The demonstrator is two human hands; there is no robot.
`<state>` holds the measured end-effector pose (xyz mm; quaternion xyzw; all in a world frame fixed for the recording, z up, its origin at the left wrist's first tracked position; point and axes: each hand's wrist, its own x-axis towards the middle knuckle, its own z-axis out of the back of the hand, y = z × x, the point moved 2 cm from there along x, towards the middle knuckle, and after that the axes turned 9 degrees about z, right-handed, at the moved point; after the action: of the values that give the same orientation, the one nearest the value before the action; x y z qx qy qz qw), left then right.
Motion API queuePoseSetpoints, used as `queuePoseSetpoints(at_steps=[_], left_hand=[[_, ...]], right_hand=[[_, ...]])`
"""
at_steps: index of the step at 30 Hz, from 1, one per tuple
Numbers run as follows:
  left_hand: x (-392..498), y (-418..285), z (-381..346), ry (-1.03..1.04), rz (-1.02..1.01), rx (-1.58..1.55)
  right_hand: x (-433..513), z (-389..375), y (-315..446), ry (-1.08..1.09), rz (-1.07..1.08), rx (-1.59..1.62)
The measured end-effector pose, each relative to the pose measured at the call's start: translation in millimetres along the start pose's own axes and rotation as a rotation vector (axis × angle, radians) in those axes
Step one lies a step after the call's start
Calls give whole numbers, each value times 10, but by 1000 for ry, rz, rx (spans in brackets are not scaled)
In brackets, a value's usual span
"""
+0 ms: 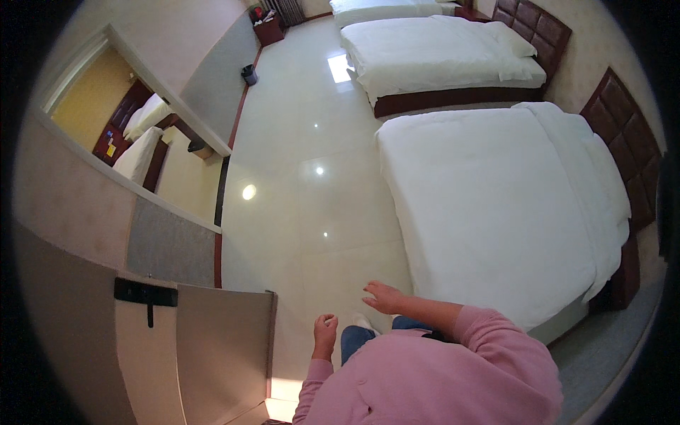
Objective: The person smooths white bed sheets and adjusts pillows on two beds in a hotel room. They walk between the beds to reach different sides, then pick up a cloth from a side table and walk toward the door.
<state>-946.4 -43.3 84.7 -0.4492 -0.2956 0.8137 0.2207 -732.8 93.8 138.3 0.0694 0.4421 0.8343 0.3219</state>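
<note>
My left hand (325, 325) hangs low at my left side above the tiled floor (276, 249). Its fingers are curled in, and I see no object plainly in it. Stretched forward from a pink sleeve, my right hand (384, 298) is bare, with fingers apart. It hovers near the lower corner of the nearest bed (489, 202), apart from it. A white duvet covers that bed, folded back toward a brown padded headboard (619, 141). Below my hands show my blue trousers (353, 340) and a pale shoe (364, 322).
An open door (223, 334) with a black handle (146, 293) stands at the lower left. Beyond it a doorway frame (159, 82) leads to another room with beds. A second bed (441, 50), a dark bin (248, 75) and a small cabinet (269, 32) stand farther off.
</note>
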Motion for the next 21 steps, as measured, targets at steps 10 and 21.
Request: queuePoseSetpoints(at_steps=[10, 21], left_hand=[[1113, -815, 408, 131, -105, 82], [2545, -1739, 849, 244, -300, 257]], right_hand=[[925, 212, -238, -314, -73, -5], [1697, 486, -130, -518, -175, 2]])
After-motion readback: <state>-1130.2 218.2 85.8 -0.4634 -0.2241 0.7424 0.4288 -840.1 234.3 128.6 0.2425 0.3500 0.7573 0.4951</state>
